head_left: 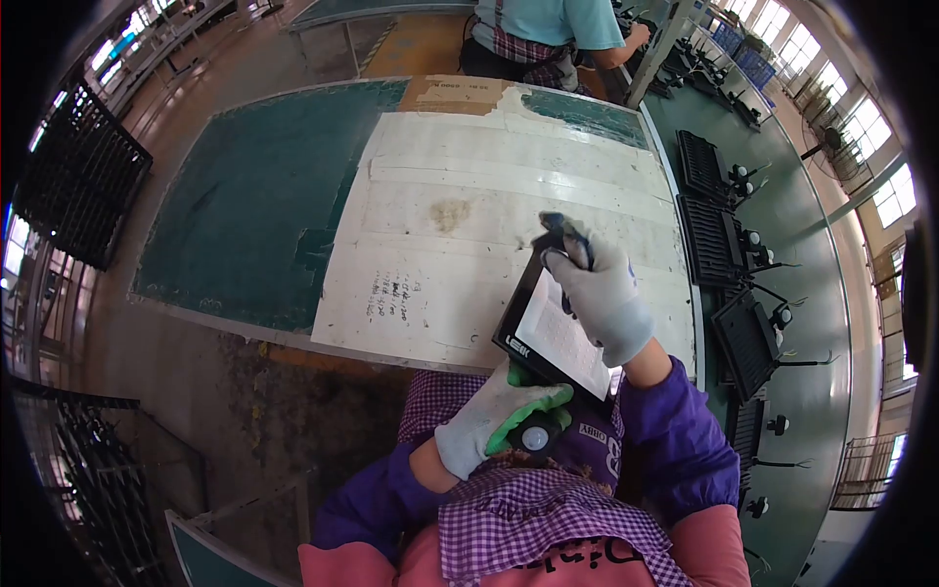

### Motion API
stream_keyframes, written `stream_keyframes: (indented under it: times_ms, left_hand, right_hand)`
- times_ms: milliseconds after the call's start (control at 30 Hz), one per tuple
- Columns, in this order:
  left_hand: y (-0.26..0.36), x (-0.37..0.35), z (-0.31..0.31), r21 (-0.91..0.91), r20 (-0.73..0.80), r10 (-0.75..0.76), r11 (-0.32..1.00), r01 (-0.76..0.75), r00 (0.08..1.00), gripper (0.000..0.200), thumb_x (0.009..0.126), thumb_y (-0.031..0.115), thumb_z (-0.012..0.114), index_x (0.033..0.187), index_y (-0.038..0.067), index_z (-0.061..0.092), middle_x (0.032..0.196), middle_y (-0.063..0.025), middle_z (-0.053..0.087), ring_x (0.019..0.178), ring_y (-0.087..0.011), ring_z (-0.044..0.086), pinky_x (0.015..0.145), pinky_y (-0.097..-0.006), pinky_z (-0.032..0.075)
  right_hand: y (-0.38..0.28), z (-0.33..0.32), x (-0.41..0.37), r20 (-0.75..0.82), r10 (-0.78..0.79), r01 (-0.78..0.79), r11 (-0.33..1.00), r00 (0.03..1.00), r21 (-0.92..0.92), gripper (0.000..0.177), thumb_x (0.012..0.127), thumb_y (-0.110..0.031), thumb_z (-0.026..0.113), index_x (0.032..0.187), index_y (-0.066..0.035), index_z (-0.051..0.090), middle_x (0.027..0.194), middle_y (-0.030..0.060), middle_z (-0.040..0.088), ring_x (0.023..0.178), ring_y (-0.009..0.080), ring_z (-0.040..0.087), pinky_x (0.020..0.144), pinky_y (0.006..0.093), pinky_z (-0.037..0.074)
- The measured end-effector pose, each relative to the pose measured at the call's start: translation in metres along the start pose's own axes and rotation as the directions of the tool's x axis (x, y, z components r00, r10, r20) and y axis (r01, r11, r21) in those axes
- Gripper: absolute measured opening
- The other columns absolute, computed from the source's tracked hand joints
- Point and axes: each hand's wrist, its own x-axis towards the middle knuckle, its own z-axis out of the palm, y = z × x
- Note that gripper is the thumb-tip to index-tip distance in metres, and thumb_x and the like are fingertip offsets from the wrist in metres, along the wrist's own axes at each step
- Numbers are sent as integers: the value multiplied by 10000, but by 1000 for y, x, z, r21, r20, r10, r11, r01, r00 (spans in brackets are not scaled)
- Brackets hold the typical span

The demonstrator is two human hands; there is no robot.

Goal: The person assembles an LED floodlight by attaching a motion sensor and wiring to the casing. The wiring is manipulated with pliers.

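Observation:
A black floodlight (516,344) with white lettering on its frame is tilted over the table's near edge, a pale sheet or panel across its face. My left hand (501,413), in a white glove with green on the fingers, is closed on its near left edge. Just below those fingers is a round black sensor (535,439) with a white dome. Above the far end of the floodlight, my right hand (603,296), in a white glove, is closed around a dark object (559,227); I cannot tell its kind.
The table (440,254) has a worn white top with handwritten figures, and a green part (259,196) at left. Along the right runs a green conveyor (797,352) with several black floodlights (711,240) and loose cables. Across the table is another person (548,39). Black racks (83,176) stand left.

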Motion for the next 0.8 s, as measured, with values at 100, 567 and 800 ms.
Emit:
stream_keyframes:
  times_ms: [100,567,800]
  left_hand:
    - [-2,1,-2,20,-5,0,1000,0,1000,311,866,65,666,1136,-16,534,995,-100,615,748,-173,653,634,-270,550]
    - [6,2,10,144,-10,19,989,-17,1000,319,861,90,681,1124,-14,533,916,-76,623,708,-139,639,602,-241,531]
    - [33,8,21,543,-37,36,840,-10,999,461,836,189,718,1167,-9,466,865,-87,607,615,-125,599,559,-261,524]
  right_hand:
    - [2,-3,-10,195,-328,368,900,924,-231,231,845,-79,659,1070,-27,668,984,69,676,874,132,624,790,261,510]
    - [-23,-25,22,599,204,-47,962,774,-268,171,788,-100,740,948,-43,719,827,4,686,756,83,582,696,231,477]
    - [-66,-57,3,595,227,-65,957,771,-281,189,771,-98,762,945,-55,703,754,-26,640,635,45,547,521,202,444]
